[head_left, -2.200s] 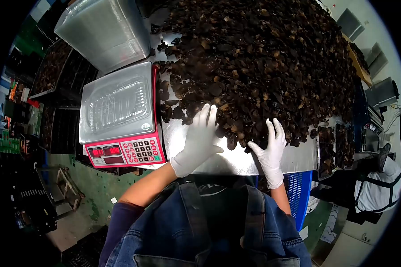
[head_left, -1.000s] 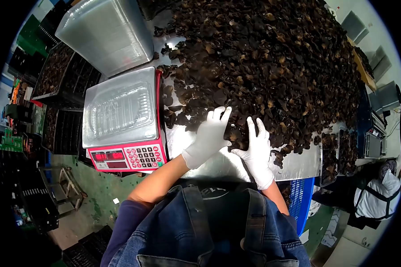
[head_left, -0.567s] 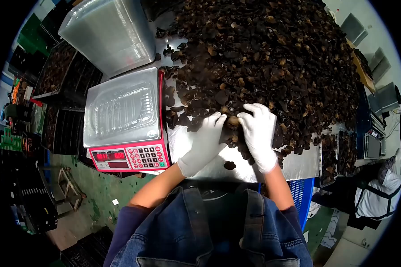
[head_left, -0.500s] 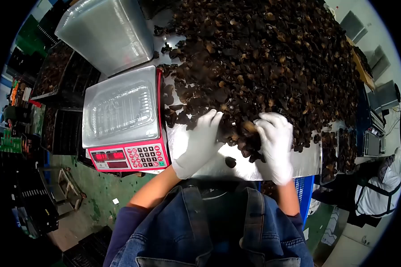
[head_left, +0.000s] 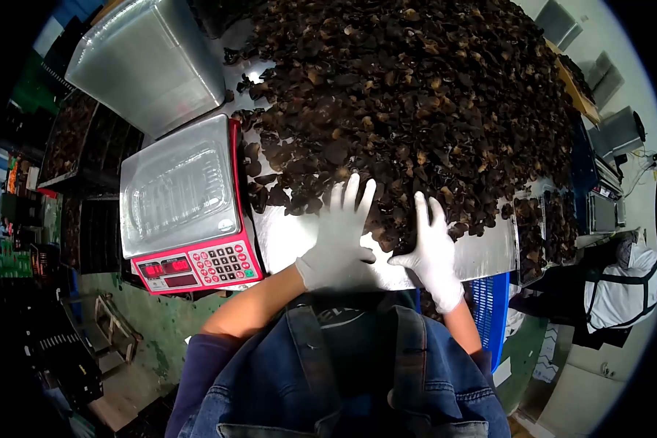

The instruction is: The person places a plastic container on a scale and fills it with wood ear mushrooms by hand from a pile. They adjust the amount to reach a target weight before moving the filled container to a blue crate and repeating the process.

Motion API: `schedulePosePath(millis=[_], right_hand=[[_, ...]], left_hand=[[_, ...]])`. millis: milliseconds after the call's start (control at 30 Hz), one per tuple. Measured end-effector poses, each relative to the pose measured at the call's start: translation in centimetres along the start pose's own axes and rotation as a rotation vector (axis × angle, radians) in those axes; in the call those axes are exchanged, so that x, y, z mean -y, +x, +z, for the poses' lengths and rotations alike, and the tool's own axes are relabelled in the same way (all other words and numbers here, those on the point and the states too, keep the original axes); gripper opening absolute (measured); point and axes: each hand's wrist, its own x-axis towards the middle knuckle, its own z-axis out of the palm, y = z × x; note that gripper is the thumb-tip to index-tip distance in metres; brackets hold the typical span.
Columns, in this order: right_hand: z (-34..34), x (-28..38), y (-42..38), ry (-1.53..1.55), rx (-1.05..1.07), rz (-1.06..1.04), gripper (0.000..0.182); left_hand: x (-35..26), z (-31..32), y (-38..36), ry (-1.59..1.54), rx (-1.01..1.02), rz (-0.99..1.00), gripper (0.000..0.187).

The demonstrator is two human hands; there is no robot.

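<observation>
A large heap of dark brown wood ear mushrooms (head_left: 409, 95) covers most of the metal table (head_left: 288, 241). My left hand (head_left: 338, 237), in a white glove, lies at the heap's near edge with its fingers spread and holds nothing. A single mushroom piece shows beside its thumb. To the right, my gloved right hand (head_left: 432, 252) is also open, fingers pointing into the mushrooms and thumb turned inward. Left of both hands stands a red digital scale (head_left: 190, 269) with lit digits. A clear plastic tray (head_left: 179, 191) rests on its pan.
Behind the scale rises a tall stack of clear plastic trays (head_left: 150, 69). Trays holding mushrooms (head_left: 531, 233) stand at the table's right end. A blue basket (head_left: 491, 314) sits below the front edge. Dark crates (head_left: 95, 142) are at left; another person (head_left: 624, 285) is at right.
Both hands have drawn a little toward me and their fingers have spread out. My right hand, curled at the mushrooms before, is now open. The view has shifted slightly.
</observation>
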Motion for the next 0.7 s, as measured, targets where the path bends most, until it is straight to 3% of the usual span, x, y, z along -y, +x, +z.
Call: schedulePosePath(millis=[100, 133, 200, 233, 267, 333, 367, 433, 567, 700], right_hand=[[1.0, 2.0, 3.3, -0.016, 0.067, -0.014, 0.126], [1.5, 2.0, 3.7, 0.063, -0.046, -0.082, 0.11], [1.7, 2.6, 2.9, 0.117, 0.011, -0.05, 0.091], [2.3, 2.6, 2.4, 0.11, 0.04, -0.045, 0.08], [4.4, 1.8, 1.5, 0.109, -0.103, -0.126, 0.078], [3.4, 2.7, 1.5, 0.128, -0.048, -0.039, 0.076], [3.8, 2.7, 1.8, 0.158, -0.159, -0.06, 0.074], [3.6, 2.8, 3.3, 0.243, -0.154, -0.047, 0.067], [3.1, 2.7, 4.9, 0.247, -0.148, -0.022, 0.052], [0.5, 4.1, 4.6, 0.233, -0.164, -0.112, 0.048]], left_hand=[[0.1, -0.2, 2.0, -0.164, -0.047, 0.013, 0.114], [0.1, -0.3, 2.4, -0.189, -0.027, 0.023, 0.105], [0.1, -0.4, 1.8, -0.256, -0.078, 0.069, 0.078], [0.5, -0.3, 1.2, -0.224, -0.059, 0.09, 0.075], [0.8, -0.1, 0.8, -0.191, -0.041, 0.11, 0.072], [0.5, 0.4, 0.5, -0.164, -0.19, 0.126, 0.067], [0.4, 0.6, 0.7, -0.239, -0.181, 0.095, 0.069], [-0.3, 0.1, 2.0, -0.343, -0.123, 0.011, 0.072], [0.0, 0.4, 3.1, -0.485, -0.111, -0.019, 0.058], [-0.1, -1.8, 2.4, -0.525, -0.232, 0.013, 0.047]])
